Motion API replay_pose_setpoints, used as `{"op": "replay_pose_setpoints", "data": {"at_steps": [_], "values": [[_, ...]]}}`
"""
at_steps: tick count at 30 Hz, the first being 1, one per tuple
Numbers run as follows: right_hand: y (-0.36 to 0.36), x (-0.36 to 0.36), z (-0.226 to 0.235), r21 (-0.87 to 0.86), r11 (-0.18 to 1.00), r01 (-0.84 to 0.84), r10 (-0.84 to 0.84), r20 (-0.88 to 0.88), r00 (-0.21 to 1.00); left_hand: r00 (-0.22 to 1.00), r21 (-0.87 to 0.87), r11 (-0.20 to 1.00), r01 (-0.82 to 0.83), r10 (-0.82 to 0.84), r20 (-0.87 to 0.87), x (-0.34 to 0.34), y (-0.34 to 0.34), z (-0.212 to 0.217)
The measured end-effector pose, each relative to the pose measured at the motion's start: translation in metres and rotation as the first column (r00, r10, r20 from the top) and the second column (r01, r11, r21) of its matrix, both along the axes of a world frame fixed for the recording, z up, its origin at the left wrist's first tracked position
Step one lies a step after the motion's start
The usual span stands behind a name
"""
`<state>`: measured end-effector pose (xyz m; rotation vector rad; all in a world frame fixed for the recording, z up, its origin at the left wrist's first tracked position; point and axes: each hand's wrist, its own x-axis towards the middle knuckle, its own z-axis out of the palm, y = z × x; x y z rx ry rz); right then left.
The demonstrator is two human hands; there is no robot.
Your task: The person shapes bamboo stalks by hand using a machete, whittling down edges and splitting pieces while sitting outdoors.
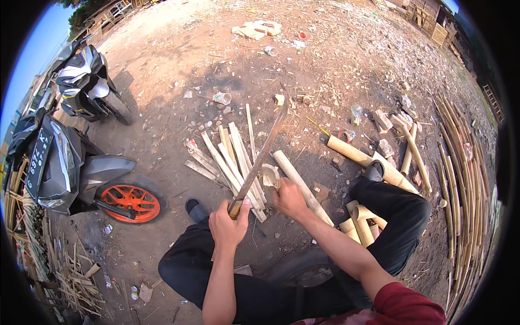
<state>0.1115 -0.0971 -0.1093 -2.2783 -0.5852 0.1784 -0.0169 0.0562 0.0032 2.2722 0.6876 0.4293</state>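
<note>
My left hand [228, 223] is closed round the handle of a machete. Its long, brownish blade [260, 160] slants up and away to the right. Close to the blade's right side, my right hand [290, 198] is closed on a pale, hollow-looking piece [270, 176] whose kind I cannot make out. Beyond and below the blade, several split bamboo strips [230, 157] lie on the dirt. A whole bamboo pole [303, 187] rests on the ground just past my right hand.
Short bamboo sections [362, 222] are piled by my right leg, and a thicker bamboo length [349, 150] lies by my right foot. Long poles [466, 184] run along the right side. Two motorcycles stand left, the nearer with an orange wheel [130, 201]. A plastic cup [222, 98] lies ahead.
</note>
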Motion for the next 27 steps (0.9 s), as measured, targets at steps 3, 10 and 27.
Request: {"op": "replay_pose_setpoints", "data": {"at_steps": [3,10,27], "values": [[-0.004,-0.010,-0.010,-0.037,0.999,0.012,-0.011,0.014,1.000,0.998,0.100,0.993,0.056,-0.054,-0.017,-0.013,-0.009,0.011],[-0.011,-0.014,-0.015,-0.011,0.999,0.032,-0.032,0.038,0.999,0.996,0.197,0.976,0.093,-0.095,-0.002,-0.019,-0.012,-0.002],[-0.024,-0.030,-0.022,0.040,0.998,-0.047,0.043,0.092,0.995,0.986,0.164,0.973,0.161,-0.149,-0.080,-0.036,-0.022,0.006]]}}
